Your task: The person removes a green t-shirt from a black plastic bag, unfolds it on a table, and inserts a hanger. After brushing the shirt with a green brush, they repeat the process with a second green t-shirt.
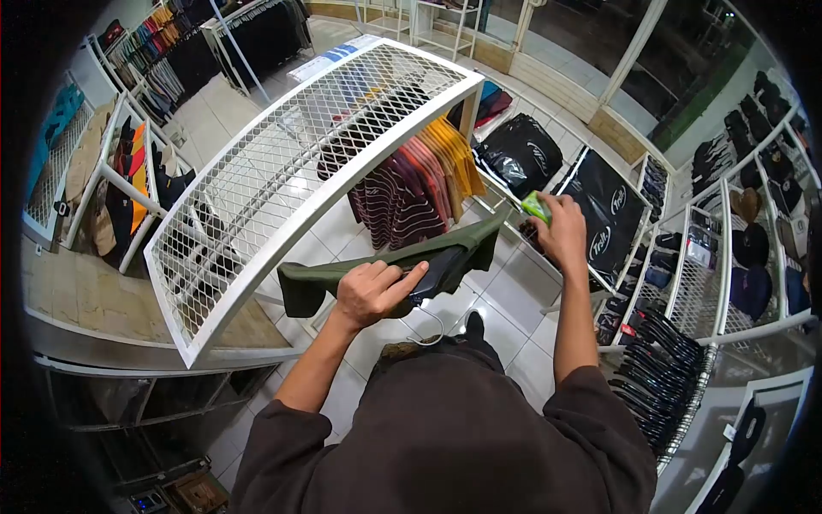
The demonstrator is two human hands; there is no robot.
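Note:
A dark green garment [342, 276] hangs in front of the body on a black hanger [438, 272], whose pale metal hook points down toward the waist. My left hand [377, 291] grips the garment and hanger near the middle, its index finger stretched along the hanger. In my right hand [561, 230], raised to the right of the garment, is a small bright green object [536, 207], held between thumb and fingers; what it is cannot be made out.
A white mesh-topped rack [334, 184] with striped and yellow shirts [441, 176] stands ahead. Black packages [518, 154] lie beyond the right hand. Black hangers [655, 377] crowd a rail at right, below shelves of caps [752, 246]. A wooden counter [86, 300] is at left.

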